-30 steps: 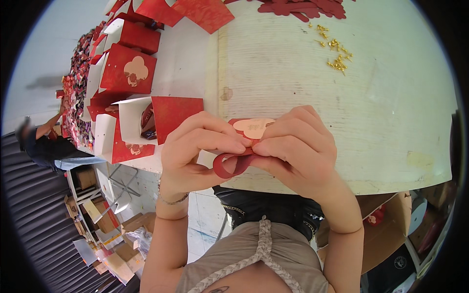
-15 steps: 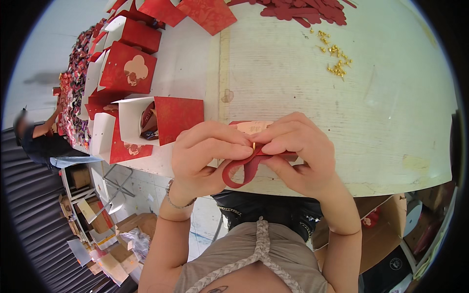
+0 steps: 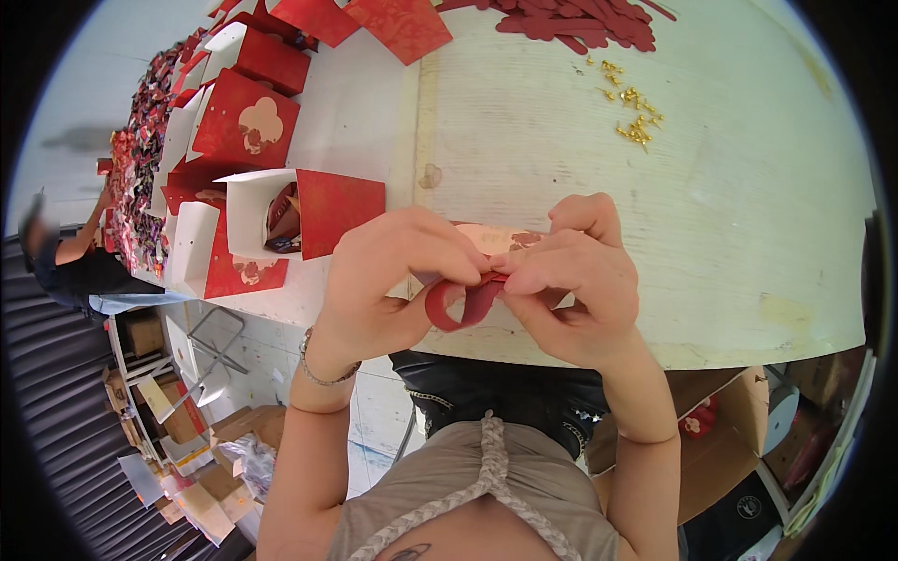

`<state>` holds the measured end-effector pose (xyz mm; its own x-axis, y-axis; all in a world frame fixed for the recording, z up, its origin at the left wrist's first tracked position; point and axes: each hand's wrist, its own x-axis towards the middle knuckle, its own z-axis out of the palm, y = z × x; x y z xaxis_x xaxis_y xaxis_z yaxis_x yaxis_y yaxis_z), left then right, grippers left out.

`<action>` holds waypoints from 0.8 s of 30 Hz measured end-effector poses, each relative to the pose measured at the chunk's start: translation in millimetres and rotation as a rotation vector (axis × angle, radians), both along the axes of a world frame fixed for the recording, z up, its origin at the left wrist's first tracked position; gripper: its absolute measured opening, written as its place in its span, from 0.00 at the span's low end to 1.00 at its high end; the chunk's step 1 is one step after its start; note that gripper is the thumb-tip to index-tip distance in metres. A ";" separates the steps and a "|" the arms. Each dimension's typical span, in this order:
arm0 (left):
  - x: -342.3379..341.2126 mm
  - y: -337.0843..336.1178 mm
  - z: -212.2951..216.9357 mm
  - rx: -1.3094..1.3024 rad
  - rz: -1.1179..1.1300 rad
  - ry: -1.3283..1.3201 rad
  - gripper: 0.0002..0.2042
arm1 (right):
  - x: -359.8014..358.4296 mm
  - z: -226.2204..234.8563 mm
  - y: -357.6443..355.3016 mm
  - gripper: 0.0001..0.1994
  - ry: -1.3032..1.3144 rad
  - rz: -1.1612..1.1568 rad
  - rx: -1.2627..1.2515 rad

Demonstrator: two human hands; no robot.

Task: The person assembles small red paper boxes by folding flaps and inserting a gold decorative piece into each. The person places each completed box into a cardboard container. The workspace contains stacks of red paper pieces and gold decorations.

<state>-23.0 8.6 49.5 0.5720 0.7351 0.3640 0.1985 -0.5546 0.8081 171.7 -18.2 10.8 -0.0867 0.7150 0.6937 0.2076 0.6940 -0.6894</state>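
Head view: left hand [image 3: 393,280] and right hand [image 3: 571,290] fingertips pressed together, pinching looped red paper strip [image 3: 460,304] at table [image 3: 748,243] near edge; gold fasteners [image 3: 631,117] toward far edge.

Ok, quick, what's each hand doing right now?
Left hand: closed, fingers pinching the red strip, which is bent into a loop.
Right hand: closed, pinching the same strip where its ends meet.
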 end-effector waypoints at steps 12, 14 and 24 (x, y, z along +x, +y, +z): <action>3.7 -15.5 10.0 -0.370 0.174 -0.084 0.23 | -13.7 42.3 -5.1 0.10 -0.184 -0.019 -0.009; 5.4 -20.1 3.1 -0.341 0.154 -0.165 0.23 | -16.1 33.2 -12.5 0.11 0.081 -0.017 -0.236; 8.1 -29.5 -11.0 -0.114 0.226 -0.182 0.17 | -6.6 17.4 -27.6 0.13 0.052 -0.069 -0.346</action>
<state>-14.9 -21.0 38.5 0.3222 0.8784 0.3531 0.1530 -0.4164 0.8962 165.0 -45.8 28.2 -0.0005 0.9113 0.4116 0.2043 0.4031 -0.8921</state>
